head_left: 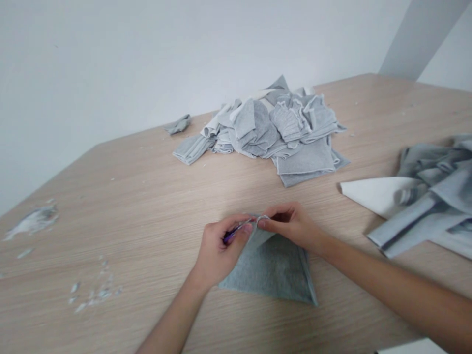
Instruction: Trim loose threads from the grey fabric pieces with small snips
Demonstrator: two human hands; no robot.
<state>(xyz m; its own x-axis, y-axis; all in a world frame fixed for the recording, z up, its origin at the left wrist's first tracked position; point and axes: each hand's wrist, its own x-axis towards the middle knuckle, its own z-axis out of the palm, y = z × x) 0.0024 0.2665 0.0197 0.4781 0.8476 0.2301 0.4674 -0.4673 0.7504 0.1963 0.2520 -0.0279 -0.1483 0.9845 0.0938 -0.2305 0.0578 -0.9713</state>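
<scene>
A grey piece of fabric [271,268] hangs from both hands above the table, its lower edge spread towards me. At its upper edge, my left hand [225,246] is closed, pinching the fabric between thumb and fingers. A small purple-handled tool [231,235] with a thin metallic part is tucked in the same hand; its exact kind is partly hidden by the fingers. My right hand [291,226] pinches the light seam at the top of the fabric, close beside the left fingertips.
A heap of grey fabric pieces [258,128] lies by the wall, with a small folded piece [178,125] left of it. More grey and white fabric [435,189] is piled at the right. Pale scraps [35,220] and thread bits [98,295] lie on the wooden table [155,206].
</scene>
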